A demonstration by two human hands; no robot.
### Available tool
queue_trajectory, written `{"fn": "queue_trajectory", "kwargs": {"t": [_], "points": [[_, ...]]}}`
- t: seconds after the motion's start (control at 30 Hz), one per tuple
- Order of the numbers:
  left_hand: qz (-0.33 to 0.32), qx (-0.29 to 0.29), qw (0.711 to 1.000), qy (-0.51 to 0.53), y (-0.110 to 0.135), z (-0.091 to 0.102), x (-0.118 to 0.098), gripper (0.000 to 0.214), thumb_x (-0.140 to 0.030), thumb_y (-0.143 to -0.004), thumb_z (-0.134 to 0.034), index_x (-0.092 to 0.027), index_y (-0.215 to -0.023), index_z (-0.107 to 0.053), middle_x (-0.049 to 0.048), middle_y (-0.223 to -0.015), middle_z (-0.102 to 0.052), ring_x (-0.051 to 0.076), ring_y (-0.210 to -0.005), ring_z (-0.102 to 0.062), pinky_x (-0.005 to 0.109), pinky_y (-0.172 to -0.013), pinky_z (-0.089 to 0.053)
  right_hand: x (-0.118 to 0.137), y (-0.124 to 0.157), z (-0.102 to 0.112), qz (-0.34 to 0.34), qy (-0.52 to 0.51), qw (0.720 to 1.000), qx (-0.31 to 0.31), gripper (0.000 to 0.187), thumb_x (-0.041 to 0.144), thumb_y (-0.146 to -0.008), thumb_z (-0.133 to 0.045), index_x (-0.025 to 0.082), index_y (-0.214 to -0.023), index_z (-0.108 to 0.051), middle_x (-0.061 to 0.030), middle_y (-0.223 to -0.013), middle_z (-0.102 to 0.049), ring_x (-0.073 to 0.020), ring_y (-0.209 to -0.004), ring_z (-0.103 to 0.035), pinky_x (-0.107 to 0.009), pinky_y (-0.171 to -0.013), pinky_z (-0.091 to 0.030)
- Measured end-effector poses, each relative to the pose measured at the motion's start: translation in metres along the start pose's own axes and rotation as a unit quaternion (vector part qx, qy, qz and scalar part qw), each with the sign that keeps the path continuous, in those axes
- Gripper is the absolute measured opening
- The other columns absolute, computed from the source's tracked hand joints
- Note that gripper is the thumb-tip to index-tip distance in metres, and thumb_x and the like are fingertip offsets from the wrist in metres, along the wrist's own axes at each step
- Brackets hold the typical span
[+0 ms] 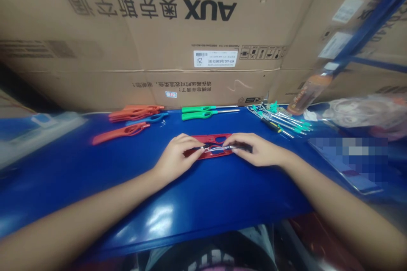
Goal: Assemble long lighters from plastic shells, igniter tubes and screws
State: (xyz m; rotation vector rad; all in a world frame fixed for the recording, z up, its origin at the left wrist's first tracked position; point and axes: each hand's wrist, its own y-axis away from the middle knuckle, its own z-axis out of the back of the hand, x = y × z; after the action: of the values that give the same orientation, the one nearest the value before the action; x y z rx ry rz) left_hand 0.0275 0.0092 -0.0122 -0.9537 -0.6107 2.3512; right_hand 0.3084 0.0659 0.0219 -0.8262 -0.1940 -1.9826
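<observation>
An open red plastic lighter shell (208, 139), its halves spread apart, lies on the blue table in front of me. My left hand (176, 154) is closed in a pinch on a small black part (205, 147) over the shell's left portion. My right hand (259, 149) grips a dark, elongated part (241, 147) at the right end. Thin pale wires (218, 148) run between the two parts. The fingers cover some of the shell, so its inner details are partly hidden.
Behind stand orange-red lighter shells (133, 112), a blue shell (154, 117), green lighters with metal rods (197, 114), and loose rods with teal ends (289, 119). A screwdriver (271, 125), a drink bottle (308, 93) and a phone-like slab (348, 165) are to the right. Large cardboard (143, 51) walls the back.
</observation>
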Motion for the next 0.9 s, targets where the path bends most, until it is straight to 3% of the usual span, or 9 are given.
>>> {"fn": "queue_trajectory", "kwargs": {"t": [0.2, 0.4, 0.9], "points": [[-0.001, 0.007, 1.000, 0.000, 0.0002, 0.0006, -0.0011, 0.012, -0.028, -0.091, -0.069, -0.021, -0.097, -0.077, 0.0055, -0.094, -0.078, 0.021, -0.088, -0.066, 0.038, -0.082, -0.054, 0.0013, -0.0033, -0.0035, 0.015, -0.007, 1.000, 0.020, 0.022, 0.033, -0.102, -0.050, 0.021, -0.112, -0.066, -0.0061, -0.111, -0.070, -0.0174, -0.095, -0.063, -0.032, -0.085, -0.049], [-0.005, 0.018, 1.000, -0.007, 0.0002, 0.0016, -0.0018, 0.012, -0.028, -0.092, -0.068, -0.022, -0.097, -0.077, 0.0061, -0.094, -0.078, 0.022, -0.088, -0.067, 0.038, -0.081, -0.054, 0.0020, -0.0033, -0.0049, -0.014, -0.022, 1.000, 0.015, 0.016, 0.033, -0.102, -0.050, 0.020, -0.105, -0.060, -0.0036, -0.097, -0.066, -0.0146, -0.080, -0.058, -0.027, -0.072, -0.047], [-0.011, 0.043, 0.999, -0.010, -0.0009, 0.0020, -0.0019, 0.012, -0.027, -0.092, -0.068, -0.022, -0.096, -0.078, 0.0049, -0.095, -0.078, 0.021, -0.088, -0.066, 0.038, -0.082, -0.052, 0.0045, -0.0032, -0.0050, 0.005, -0.009, 1.000, 0.012, 0.007, 0.018, -0.099, -0.050, 0.020, -0.097, -0.057, -0.0026, -0.094, -0.064, -0.0153, -0.084, -0.057, -0.029, -0.078, -0.046]]}}
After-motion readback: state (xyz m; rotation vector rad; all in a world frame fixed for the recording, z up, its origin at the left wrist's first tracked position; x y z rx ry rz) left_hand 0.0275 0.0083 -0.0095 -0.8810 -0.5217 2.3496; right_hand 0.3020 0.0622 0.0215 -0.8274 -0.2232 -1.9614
